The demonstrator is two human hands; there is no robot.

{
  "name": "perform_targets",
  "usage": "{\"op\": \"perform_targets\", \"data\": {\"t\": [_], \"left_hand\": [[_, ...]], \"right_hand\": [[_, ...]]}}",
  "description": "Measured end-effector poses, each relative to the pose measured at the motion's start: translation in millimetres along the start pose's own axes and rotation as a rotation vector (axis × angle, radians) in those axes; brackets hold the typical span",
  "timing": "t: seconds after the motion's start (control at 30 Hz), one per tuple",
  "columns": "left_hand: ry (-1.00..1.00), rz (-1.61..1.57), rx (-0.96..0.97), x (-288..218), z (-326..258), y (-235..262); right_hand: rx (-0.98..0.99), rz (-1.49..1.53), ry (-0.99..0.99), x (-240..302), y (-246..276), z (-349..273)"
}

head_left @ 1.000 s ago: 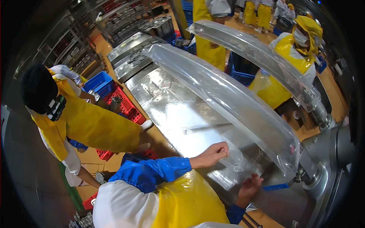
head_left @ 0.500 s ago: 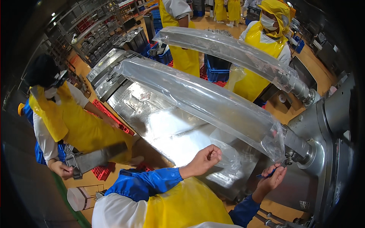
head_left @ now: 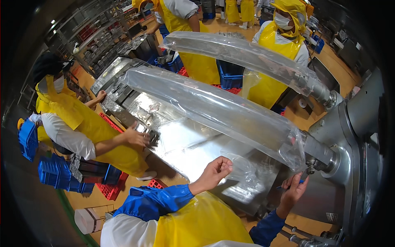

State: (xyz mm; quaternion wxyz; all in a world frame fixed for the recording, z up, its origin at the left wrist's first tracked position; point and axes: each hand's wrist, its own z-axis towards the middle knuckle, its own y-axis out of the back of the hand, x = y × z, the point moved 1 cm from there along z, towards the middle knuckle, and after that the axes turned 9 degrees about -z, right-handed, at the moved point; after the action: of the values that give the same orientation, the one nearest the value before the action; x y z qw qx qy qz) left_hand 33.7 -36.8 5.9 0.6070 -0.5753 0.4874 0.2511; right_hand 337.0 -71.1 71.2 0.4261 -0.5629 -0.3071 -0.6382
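Note:
My left hand (head_left: 214, 173) is raised over the near edge of the steel table (head_left: 175, 138), its fingers curled toward the thumb with nothing visible in them. Beneath a metal pipe (head_left: 319, 152), my right hand (head_left: 293, 191) grips a small blue-handled tool (head_left: 280, 188). The fingertips are close to a bolt-like fitting (head_left: 311, 166) under the pipe; whether the tool touches it cannot be seen. A long clear plastic sleeve (head_left: 218, 115) covers that pipe's end and stretches across the table. Beyond it, a second clear sleeve (head_left: 242, 55) sits on another pipe.
At left, a co-worker (head_left: 82, 123) in a yellow apron has one hand by a metal piece (head_left: 153, 138) at the table edge. Two more workers stand across the table. Blue crates (head_left: 61, 173) and a red crate (head_left: 113, 189) sit at left; the large steel machine (head_left: 347, 136) is at right.
The co-worker at left has swung the near arm up from low beside the crates to the table edge. The left hand's fingers have curled slightly more; my right hand stays by the fitting.

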Motion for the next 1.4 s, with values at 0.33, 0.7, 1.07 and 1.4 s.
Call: {"op": "perform_targets", "data": {"t": [0.33, 0.7, 1.07, 1.4], "left_hand": [[-0.030, 0.004, -0.013, -8, 1, -6], [-0.049, 0.003, -0.040, -9, -1, 7], [-0.062, 0.042, -0.029, -12, 0, 6], [-0.070, 0.003, -0.043, -19, 3, 0]], "right_hand": [[-0.002, 0.057, 0.005, -10, 3, 0], [-0.001, -0.017, 0.053, -7, -1, -1], [-0.021, 0.012, 0.046, -14, 3, -1], [-0.033, 0.018, 0.060, -15, 4, -3]]}}
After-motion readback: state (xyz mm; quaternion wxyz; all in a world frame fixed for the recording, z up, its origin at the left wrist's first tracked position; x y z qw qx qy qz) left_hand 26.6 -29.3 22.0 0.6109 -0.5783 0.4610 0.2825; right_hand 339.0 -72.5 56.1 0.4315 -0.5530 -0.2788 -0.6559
